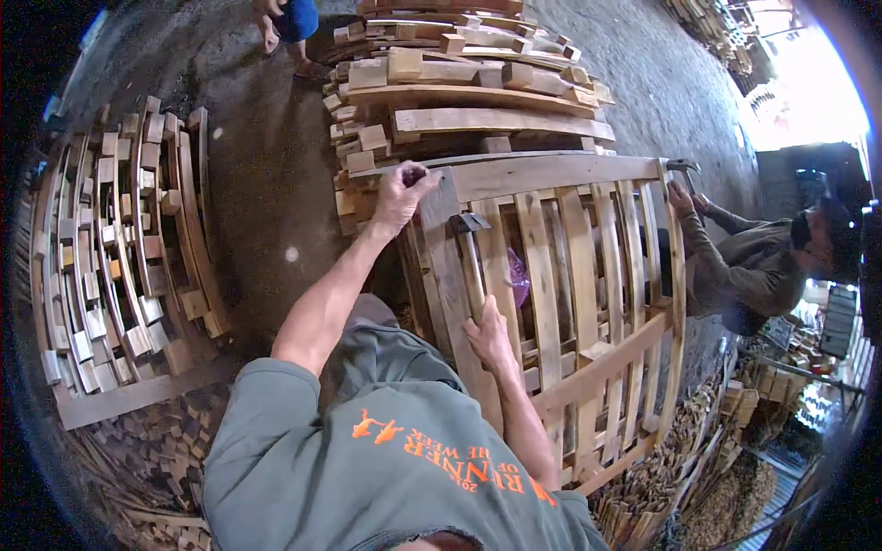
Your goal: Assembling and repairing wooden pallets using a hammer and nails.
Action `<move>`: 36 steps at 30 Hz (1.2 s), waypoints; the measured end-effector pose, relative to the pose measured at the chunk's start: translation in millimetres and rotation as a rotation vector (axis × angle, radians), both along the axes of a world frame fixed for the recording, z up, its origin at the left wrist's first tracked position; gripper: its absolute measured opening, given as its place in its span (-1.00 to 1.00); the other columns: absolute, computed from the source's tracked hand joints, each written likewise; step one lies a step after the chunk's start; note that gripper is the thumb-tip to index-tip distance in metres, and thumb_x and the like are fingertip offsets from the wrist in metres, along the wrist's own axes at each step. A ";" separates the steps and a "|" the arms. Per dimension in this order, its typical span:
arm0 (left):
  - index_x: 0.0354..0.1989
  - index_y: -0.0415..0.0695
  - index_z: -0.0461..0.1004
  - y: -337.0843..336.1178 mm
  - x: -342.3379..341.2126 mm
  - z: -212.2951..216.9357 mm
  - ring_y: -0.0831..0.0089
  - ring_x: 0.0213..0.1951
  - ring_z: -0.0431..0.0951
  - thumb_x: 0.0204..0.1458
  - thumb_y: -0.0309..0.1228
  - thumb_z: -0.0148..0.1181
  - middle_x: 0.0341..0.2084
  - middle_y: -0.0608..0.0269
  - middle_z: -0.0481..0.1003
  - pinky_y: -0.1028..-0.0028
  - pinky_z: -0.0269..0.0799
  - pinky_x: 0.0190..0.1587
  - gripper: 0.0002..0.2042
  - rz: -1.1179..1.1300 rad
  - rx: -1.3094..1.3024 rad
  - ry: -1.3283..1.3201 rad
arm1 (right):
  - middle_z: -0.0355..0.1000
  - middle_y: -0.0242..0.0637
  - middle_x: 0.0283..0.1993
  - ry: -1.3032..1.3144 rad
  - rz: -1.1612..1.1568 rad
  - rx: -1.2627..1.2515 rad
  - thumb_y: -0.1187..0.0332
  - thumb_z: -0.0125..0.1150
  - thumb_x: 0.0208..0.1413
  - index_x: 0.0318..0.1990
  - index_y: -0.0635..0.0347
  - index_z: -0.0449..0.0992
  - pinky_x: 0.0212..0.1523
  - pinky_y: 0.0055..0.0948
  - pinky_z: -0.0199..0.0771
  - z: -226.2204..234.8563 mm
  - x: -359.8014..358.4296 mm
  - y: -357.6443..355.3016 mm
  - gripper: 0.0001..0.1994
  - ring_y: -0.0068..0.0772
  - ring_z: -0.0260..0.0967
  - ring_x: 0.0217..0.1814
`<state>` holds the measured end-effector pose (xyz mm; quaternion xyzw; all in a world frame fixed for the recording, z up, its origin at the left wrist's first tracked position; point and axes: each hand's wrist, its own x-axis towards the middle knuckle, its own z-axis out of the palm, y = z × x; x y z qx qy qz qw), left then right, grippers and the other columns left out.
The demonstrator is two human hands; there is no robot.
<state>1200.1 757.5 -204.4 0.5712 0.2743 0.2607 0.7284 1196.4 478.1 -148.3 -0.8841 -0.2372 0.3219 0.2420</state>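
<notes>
A wooden pallet (445, 285) lies in front of me, its slats running away from my body. My right hand (493, 335) is wrapped round the wooden handle of a hammer (470, 223), whose dark metal head is over the left edge board, short of the far corner. At that far left corner my left hand (401, 196) is closed, its fingers drawn together by the board end. Whatever those fingers hold, if anything, is too small to make out. Between the slats shows a purple plastic piece (517, 278).
Across the pallet on the right, a co-worker (749, 262) reaches to its far right corner, holding another hammer (684, 166). Pallet stacks stand behind (501, 119) and at left (138, 248). Wood offcuts (170, 441) lie lower left. Another person's legs (299, 41) show far off.
</notes>
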 end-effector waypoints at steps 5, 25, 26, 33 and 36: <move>-0.47 -0.09 0.45 3.4 31.0 -19.9 0.63 -0.56 0.37 -0.04 -0.22 0.32 -0.62 0.41 0.45 0.56 0.33 -0.46 -0.77 0.011 0.446 0.018 | 0.32 0.32 -0.39 -0.029 0.024 0.007 0.37 0.11 -0.03 -0.18 0.28 0.11 -0.23 0.12 0.23 -1.0 -1.1 -0.3 -0.66 0.41 0.27 -0.21; -0.42 -0.13 0.49 4.3 25.3 -26.9 0.46 -0.49 0.51 -0.08 -0.46 0.24 -0.56 0.20 0.51 0.45 0.40 -0.42 -0.92 -0.292 0.467 0.030 | 0.35 0.06 -0.48 0.003 -0.059 0.078 0.40 0.07 -0.04 -0.27 0.32 0.22 -0.43 -0.21 0.36 28.9 5.0 13.2 -0.77 -0.12 0.39 -0.46; -0.42 -0.13 0.49 5.2 26.1 -31.9 0.46 -0.49 0.51 -0.08 -0.46 0.24 -0.56 0.20 0.51 0.45 0.40 -0.42 -0.92 -0.287 0.466 0.034 | 0.35 0.00 -0.50 -0.067 -0.093 0.180 0.41 0.08 -0.03 -0.29 0.31 0.24 -0.45 -0.26 0.35 33.1 8.7 19.5 -0.79 -0.20 0.36 -0.50; -0.45 -0.13 0.47 2.9 30.0 -32.6 0.31 -0.48 0.51 -0.08 -0.45 0.24 -0.55 0.17 0.50 0.39 0.41 -0.42 -0.93 -0.233 0.638 0.000 | 0.31 -0.15 -0.56 -0.255 -0.189 0.416 0.35 0.15 0.06 -0.26 0.23 0.30 -0.52 -0.34 0.34 48.4 19.1 54.4 -0.80 -0.34 0.31 -0.55; -0.43 -0.14 0.46 3.0 31.4 -38.5 0.49 -0.51 0.50 -0.10 -0.56 0.20 -0.58 0.26 0.51 0.46 0.41 -0.45 -0.93 -0.213 0.743 -0.017 | 0.35 0.05 -0.50 -0.232 -0.070 0.288 0.41 0.11 0.00 -0.24 0.31 0.30 -0.40 -0.21 0.36 23.3 23.4 48.9 -0.78 0.04 0.39 -0.43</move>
